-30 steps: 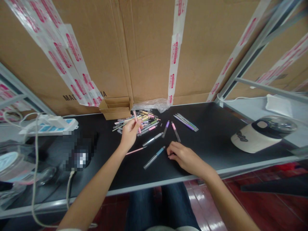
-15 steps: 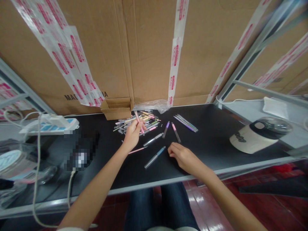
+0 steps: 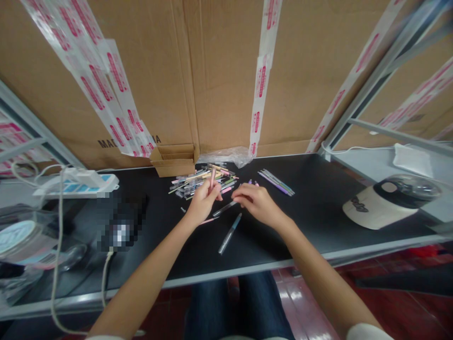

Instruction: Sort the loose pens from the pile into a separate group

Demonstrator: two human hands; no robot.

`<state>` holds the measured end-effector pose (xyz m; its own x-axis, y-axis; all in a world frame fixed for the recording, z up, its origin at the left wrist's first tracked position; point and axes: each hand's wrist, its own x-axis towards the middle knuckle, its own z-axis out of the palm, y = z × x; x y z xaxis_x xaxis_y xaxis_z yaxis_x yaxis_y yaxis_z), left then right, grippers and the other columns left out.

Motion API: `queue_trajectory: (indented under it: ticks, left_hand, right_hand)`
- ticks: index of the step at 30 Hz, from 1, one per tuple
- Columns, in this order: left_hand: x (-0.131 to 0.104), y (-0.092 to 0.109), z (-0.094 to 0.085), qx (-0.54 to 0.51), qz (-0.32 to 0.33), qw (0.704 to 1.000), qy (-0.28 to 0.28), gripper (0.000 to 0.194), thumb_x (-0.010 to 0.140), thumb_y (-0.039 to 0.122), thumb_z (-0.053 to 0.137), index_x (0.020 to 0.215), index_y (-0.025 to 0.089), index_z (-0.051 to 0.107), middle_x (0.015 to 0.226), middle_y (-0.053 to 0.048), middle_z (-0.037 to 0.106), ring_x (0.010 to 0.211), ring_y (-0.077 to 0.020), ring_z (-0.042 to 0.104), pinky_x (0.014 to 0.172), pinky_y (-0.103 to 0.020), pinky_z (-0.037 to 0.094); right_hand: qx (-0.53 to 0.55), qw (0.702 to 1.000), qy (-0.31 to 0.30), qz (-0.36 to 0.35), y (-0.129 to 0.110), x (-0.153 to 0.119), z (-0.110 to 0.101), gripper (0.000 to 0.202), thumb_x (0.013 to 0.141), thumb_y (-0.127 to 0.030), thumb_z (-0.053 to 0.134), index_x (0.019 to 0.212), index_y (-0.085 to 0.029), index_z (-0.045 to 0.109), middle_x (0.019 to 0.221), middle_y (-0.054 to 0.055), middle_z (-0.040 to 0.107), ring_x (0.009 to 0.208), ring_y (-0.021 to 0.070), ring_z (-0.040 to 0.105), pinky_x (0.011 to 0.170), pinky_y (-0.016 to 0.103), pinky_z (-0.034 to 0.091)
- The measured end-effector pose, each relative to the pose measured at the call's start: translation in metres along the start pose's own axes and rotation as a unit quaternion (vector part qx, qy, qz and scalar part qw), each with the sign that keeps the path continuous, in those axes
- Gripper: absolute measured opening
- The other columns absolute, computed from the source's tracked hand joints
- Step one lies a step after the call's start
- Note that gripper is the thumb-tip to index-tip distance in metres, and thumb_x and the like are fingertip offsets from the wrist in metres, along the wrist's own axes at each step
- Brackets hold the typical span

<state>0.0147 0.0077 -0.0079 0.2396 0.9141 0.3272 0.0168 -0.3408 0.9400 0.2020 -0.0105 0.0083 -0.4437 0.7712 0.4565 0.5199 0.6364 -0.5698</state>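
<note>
A slim pink pen (image 3: pixel 213 177) stands nearly upright in the wearer's left hand (image 3: pixel 206 200), pinched between thumb and bent fingers, just in front of a loose pile of pens (image 3: pixel 191 180) on a black tabletop (image 3: pixel 318 186). Its upper part is smooth, pale pink; the hand hides the rest. The right hand (image 3: pixel 257 200) is to the right of the pile, fingers curled and thumb drawn in, at the far end of a clear pen (image 3: pixel 223 209); whether it grips that pen, I cannot tell. The pile mixes clear, pink, cream and green barrels, crossing at all angles. Nearer the wearer than the pile lie a thin pink stick (image 3: pixel 209 220) and a blue-and-clear pen (image 3: pixel 230 234). Well to the pile's right is a neat row of pens (image 3: pixel 276 182), some purple.

Just behind the pile, to its left, sits a small brown carton (image 3: pixel 173 166), flaps raised, its inside hidden. Far left of the pile is a clear jar (image 3: pixel 21 245) with a pale blue top; its contents are too blurred to tell.
</note>
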Motion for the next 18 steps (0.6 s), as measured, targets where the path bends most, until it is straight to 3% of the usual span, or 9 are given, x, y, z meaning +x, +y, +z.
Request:
queue_trajectory:
  ticks: [4, 7, 13, 18]
  left_hand:
    - [0.0, 0.0, 0.003, -0.001, -0.009, 1.0, -0.025, 0.028, 0.081, 0.044, 0.056, 0.076, 0.017, 0.049, 0.057, 0.004, 0.053, 0.055, -0.01, 0.05, 0.059, -0.023, 0.041]
    - [0.002, -0.002, 0.003, -0.026, -0.024, 0.999, -0.01, 0.033, 0.077, 0.048, 0.059, 0.076, 0.017, 0.048, 0.054, 0.004, 0.053, 0.05, -0.0089, 0.048, 0.052, -0.022, 0.038]
    - [0.004, -0.006, 0.0, -0.079, -0.072, 0.994, -0.011, 0.039, 0.076, 0.054, 0.058, 0.075, 0.015, 0.052, 0.052, 0.002, 0.055, 0.047, -0.0086, 0.048, 0.044, -0.021, 0.029]
    - [0.004, -0.001, 0.002, -0.212, -0.134, 0.968, 0.03, 0.034, 0.07, 0.044, 0.068, 0.072, 0.014, 0.051, 0.052, 0.005, 0.048, 0.049, -0.0075, 0.05, 0.046, -0.02, 0.033]
  right_hand:
    - [0.04, 0.998, -0.052, -0.019, -0.006, 0.032, -0.008, 0.01, 0.08, -0.021, 0.061, 0.073, -0.017, 0.067, 0.068, 0.002, 0.062, 0.06, 0.0121, 0.056, 0.06, 0.023, 0.043]
    - [0.057, 0.995, -0.085, -0.013, -0.011, 0.047, -0.011, 0.009, 0.077, -0.02, 0.063, 0.072, -0.015, 0.068, 0.061, 0.0, 0.06, 0.051, 0.0094, 0.053, 0.054, 0.021, 0.041]
    - [0.129, 0.991, 0.011, -0.017, -0.004, 0.048, 0.007, 0.019, 0.074, -0.034, 0.067, 0.068, -0.016, 0.065, 0.066, 0.002, 0.059, 0.059, 0.0114, 0.054, 0.054, 0.022, 0.043]
    - [0.286, 0.954, 0.074, 0.05, 0.006, 0.042, 0.025, 0.027, 0.066, -0.041, 0.073, 0.075, -0.017, 0.065, 0.069, 0.001, 0.062, 0.053, 0.0113, 0.056, 0.048, 0.024, 0.048]
